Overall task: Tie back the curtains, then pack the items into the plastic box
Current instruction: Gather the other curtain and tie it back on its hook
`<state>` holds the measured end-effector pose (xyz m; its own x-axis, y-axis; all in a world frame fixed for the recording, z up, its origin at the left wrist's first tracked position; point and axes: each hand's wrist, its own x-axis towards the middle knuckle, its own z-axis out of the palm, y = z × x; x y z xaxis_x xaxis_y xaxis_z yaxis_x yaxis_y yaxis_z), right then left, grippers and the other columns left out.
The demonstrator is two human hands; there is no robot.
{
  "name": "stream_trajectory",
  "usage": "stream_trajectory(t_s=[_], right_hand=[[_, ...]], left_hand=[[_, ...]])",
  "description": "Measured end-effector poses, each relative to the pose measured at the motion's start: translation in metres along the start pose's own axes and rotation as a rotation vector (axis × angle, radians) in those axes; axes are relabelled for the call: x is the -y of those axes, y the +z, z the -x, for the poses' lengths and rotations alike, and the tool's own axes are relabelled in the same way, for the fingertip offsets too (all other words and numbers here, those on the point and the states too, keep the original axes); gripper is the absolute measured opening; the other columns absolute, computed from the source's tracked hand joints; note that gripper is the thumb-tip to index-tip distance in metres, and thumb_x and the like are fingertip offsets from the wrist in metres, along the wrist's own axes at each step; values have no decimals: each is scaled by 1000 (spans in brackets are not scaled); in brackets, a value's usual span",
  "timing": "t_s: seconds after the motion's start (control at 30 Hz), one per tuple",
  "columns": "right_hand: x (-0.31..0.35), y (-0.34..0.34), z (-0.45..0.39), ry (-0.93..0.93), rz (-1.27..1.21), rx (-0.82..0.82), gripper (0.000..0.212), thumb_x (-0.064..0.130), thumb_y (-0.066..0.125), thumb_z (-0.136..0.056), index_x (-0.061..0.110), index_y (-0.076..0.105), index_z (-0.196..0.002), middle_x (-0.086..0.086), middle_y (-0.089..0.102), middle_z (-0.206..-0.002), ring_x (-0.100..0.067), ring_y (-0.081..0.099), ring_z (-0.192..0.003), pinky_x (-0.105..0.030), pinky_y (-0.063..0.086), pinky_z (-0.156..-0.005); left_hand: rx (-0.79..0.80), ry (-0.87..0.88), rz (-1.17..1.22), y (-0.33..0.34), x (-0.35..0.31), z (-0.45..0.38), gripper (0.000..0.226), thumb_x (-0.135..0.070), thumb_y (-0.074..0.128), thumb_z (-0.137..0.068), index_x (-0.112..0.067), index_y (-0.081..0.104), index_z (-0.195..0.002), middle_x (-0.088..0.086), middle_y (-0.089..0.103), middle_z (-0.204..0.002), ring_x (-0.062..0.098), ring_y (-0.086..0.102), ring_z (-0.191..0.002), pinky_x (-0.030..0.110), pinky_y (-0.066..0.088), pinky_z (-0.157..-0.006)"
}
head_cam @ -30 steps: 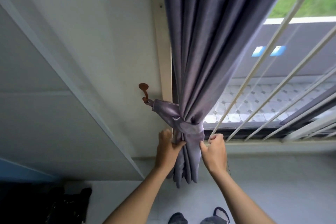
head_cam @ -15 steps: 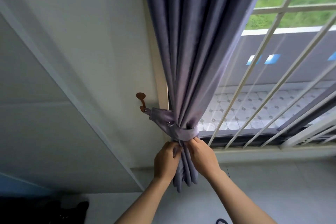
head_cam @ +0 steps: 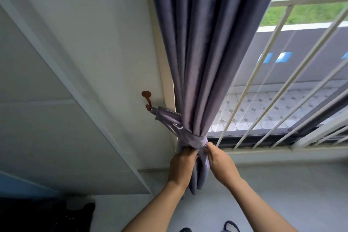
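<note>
Below, both hands grip the curtain under its tieback.

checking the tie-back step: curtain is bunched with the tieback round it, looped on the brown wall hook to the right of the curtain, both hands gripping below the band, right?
Not quite. The head view shows the brown wall hook to the left of the curtain, not the right. The rest holds: the tieback wraps the bunch, and the left hand and right hand grip below the band.

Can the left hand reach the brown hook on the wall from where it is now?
Probably yes. The left hand grips the curtain just below the tieback; the hook is up-left on bare wall, nothing between, but it must release first.
</note>
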<state>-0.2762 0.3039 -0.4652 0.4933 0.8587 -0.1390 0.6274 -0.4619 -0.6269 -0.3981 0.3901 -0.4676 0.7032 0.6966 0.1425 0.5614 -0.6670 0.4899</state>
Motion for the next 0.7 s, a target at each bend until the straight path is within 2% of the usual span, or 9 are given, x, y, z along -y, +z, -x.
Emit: stream_trajectory(t_s=[0.07,0.13,0.2,0.23,0.27,0.33,0.5,0.57,0.7], right_hand=[[6,0,4,4,-33,23,19,37,31,-100,38,43,-114,6,63,-92,-27,53,-77,-38,46,-66],[14,2,5,37,-98,-4,13,39,31,-99,37,43,-96,5,61,-80,-27,54,-75,-39,45,-65],[18,4,4,40,-125,-49,13,33,38,-97,35,39,-84,5,60,-77,-27,57,-78,-39,47,-66],[19,4,5,36,-123,-51,9,32,42,-94,33,41,-85,5,63,-81,-25,60,-83,-40,49,-68],[20,3,6,27,-121,-40,4,34,46,-90,31,43,-89,5,65,-86,-22,61,-87,-40,51,-69],[23,3,7,-3,-105,-25,18,41,51,-84,29,45,-96,7,65,-92,-17,62,-90,-40,52,-71],[24,6,-2,-2,-52,-78,19,45,48,-89,27,48,-97,6,62,-96,-18,59,-91,-39,51,-71],[22,7,-6,-16,-30,-85,18,41,48,-91,24,49,-99,4,61,-95,-22,56,-90,-40,49,-70],[17,10,-8,-36,-8,-99,5,25,47,-95,25,50,-98,-1,62,-86,-27,52,-75,-41,44,-63]], left_hand=[[21,47,-30,1,1,3,21,-36,47,-83,-24,58,-70,-6,63,-61,11,58,-47,19,40,-41],[18,102,-97,-1,2,-2,20,-34,51,-80,-25,60,-65,-7,61,-56,9,56,-44,20,38,-40],[26,155,-108,-3,4,-7,10,-28,66,-77,-23,64,-68,-5,64,-58,12,58,-47,21,38,-42],[19,167,-62,-3,6,-8,7,-25,68,-76,-20,65,-72,-2,66,-63,16,61,-52,23,40,-46],[16,157,3,-3,9,-6,6,-23,64,-77,-17,64,-77,2,67,-69,21,62,-59,25,42,-50],[11,70,135,-5,14,1,11,-23,52,-79,-16,59,-84,5,65,-80,26,61,-71,27,42,-58],[-220,-236,313,-19,13,5,34,-44,54,-82,-17,51,-101,-4,45,-102,13,53,-81,27,43,-62],[-175,-289,280,-24,13,-5,27,-38,57,-86,-16,52,-102,-7,44,-99,8,49,-81,25,40,-65],[-38,-206,91,-15,20,-11,20,-26,48,-95,-11,60,-89,10,66,-88,29,59,-84,32,36,-63]])
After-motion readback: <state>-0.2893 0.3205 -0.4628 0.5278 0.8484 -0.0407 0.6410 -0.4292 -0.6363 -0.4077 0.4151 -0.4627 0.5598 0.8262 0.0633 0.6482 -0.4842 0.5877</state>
